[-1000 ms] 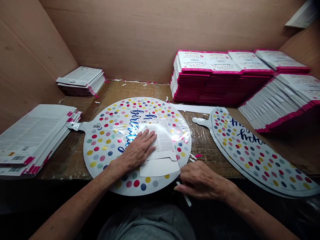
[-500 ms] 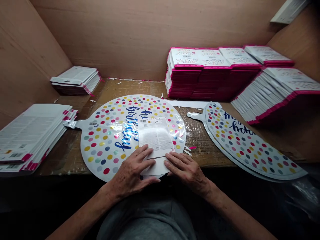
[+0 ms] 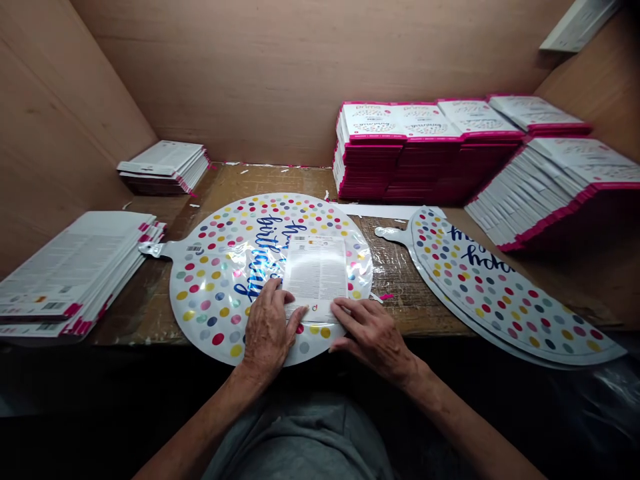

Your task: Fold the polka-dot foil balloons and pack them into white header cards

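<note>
A flat foil balloon (image 3: pixel 215 287) with coloured dots and blue "happy birthday" lettering lies in front of me, its neck pointing left. On its right part rests a white printed paper envelope (image 3: pixel 316 270) with small text and a barcode, its bottom flap folded over. My left hand (image 3: pixel 270 327) grips the envelope's lower left side, fingers along the edge and thumb on the flap. At the lower right corner my right hand (image 3: pixel 373 337) holds the envelope under its fingertips, the thumb lower down over the balloon.
Folded dotted balloons (image 3: pixel 500 293) lie at right, overhanging the table's front edge. Tall stacks of pink-edged envelopes (image 3: pixel 400 160) stand behind, with a leaning row (image 3: pixel 555 180) beside them. At left are two more stacks, one near (image 3: pixel 75 267) and one farther back (image 3: pixel 163 160). Paper scraps dot the table (image 3: pixel 415 307).
The envelope's lower flap, sticking out toward me before, is now folded up over its bottom edge. My left hand has turned and moved left along the envelope's side. The view has shifted slightly.
</note>
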Demonstrator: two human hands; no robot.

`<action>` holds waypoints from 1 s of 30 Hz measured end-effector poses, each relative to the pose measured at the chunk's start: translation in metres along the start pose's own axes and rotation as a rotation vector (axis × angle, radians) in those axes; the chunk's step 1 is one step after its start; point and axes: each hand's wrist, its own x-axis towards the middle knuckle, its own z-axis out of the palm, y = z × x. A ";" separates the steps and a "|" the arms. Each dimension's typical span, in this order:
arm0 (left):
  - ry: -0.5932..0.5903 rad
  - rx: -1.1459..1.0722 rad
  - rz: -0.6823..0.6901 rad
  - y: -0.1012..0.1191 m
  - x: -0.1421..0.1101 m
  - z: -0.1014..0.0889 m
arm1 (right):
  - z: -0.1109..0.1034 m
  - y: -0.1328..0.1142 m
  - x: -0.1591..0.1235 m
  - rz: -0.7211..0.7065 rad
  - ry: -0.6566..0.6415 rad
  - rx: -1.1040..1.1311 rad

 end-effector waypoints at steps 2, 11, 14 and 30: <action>0.028 0.022 0.016 -0.001 -0.004 0.005 | -0.006 0.007 -0.016 -0.100 0.034 -0.051; 0.070 0.004 0.159 -0.013 -0.006 0.011 | -0.006 -0.008 -0.002 -0.114 0.109 -0.102; 0.044 -0.115 0.135 -0.012 -0.010 0.005 | -0.002 -0.009 -0.002 -0.218 0.079 -0.138; 0.008 -1.489 -0.771 0.003 0.032 -0.035 | 0.029 -0.028 0.094 -0.038 0.165 0.048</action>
